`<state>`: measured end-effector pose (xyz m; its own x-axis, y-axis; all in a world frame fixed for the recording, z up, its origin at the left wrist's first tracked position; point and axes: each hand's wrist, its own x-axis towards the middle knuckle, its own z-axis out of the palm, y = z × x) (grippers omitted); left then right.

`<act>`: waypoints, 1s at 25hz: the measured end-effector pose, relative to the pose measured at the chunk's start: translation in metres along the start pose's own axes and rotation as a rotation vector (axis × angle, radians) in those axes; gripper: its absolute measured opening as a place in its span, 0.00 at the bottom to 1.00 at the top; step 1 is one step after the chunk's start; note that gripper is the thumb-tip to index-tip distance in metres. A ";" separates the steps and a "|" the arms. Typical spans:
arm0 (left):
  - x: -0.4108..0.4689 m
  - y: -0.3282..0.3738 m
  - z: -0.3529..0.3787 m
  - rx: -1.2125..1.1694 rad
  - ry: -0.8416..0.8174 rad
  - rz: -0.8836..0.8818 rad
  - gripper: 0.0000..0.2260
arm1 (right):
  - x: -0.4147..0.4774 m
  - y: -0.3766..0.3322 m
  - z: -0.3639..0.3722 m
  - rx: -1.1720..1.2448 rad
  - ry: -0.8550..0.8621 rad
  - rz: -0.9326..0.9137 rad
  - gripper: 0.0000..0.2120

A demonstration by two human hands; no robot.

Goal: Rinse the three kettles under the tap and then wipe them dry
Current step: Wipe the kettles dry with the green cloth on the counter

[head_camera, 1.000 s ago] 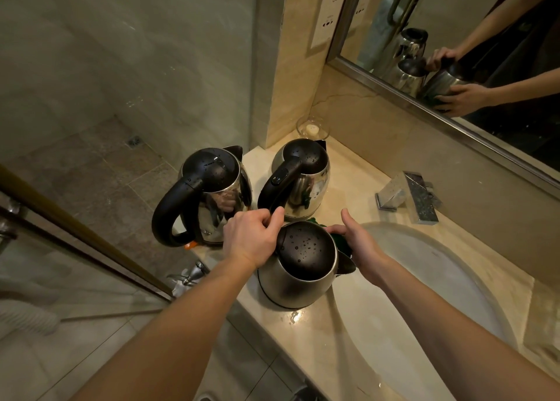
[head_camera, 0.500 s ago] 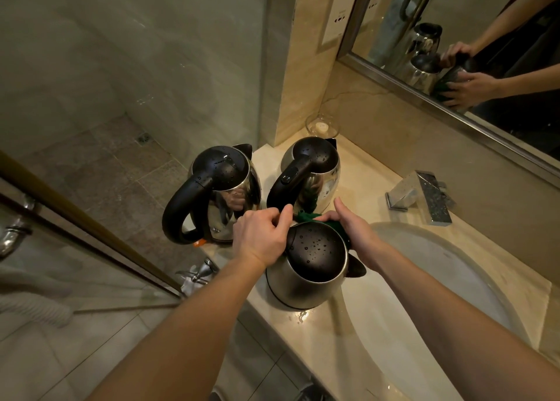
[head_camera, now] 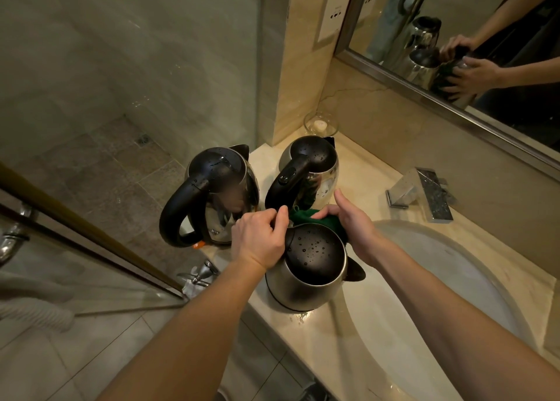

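Drying stage, to judge by the cloth. Steadies the squat stainless-steel kettle with the black lid [head_camera: 312, 267] at lower centre of the frame, upright on the beige marble counter [head_camera: 363, 170], right at the rim of the white oval basin [head_camera: 454, 279]. Clasps its black handle with the left grip [head_camera: 260, 240], fingers curled round it. Presses a dark green cloth [head_camera: 306, 216] against the kettle's far wall with the right grip [head_camera: 348, 223], fingers laid over the cloth, thumb lifted clear.

Has carried the cloth round since a second ago: then low by the spout side, now up behind the lid and close to the handle, with more green showing and the black spout bared at lower right. Has kept the left grip where it was; has not shifted the kettle on the counter, as far as can be told.

Points to a wipe working round the body, probably part done. Still beaded with drops on the lid, so not dry there. Leaves the steel kettle with the big looped black handle [head_camera: 218, 194] at centre left and the shinier steel kettle [head_camera: 309, 173] just behind, both close by, lids also spotted, apparently waiting. Shows no stream at the chrome block tap [head_camera: 424, 194] at right.
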<state>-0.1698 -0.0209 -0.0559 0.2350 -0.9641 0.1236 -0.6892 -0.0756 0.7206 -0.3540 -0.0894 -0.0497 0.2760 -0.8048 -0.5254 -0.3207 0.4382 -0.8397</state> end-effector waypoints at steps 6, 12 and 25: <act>0.001 -0.002 0.001 0.009 -0.012 -0.023 0.22 | 0.023 0.000 0.008 -0.069 -0.136 0.036 0.36; 0.002 -0.002 0.001 0.013 -0.042 -0.038 0.22 | 0.024 -0.001 0.009 -0.166 -0.214 0.102 0.37; 0.003 0.006 -0.004 0.082 -0.122 -0.070 0.23 | -0.058 -0.020 0.012 -0.222 -0.011 -0.152 0.25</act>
<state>-0.1701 -0.0226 -0.0486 0.2031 -0.9791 -0.0121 -0.7287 -0.1594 0.6660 -0.3524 -0.0464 -0.0036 0.3456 -0.8499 -0.3979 -0.4650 0.2131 -0.8592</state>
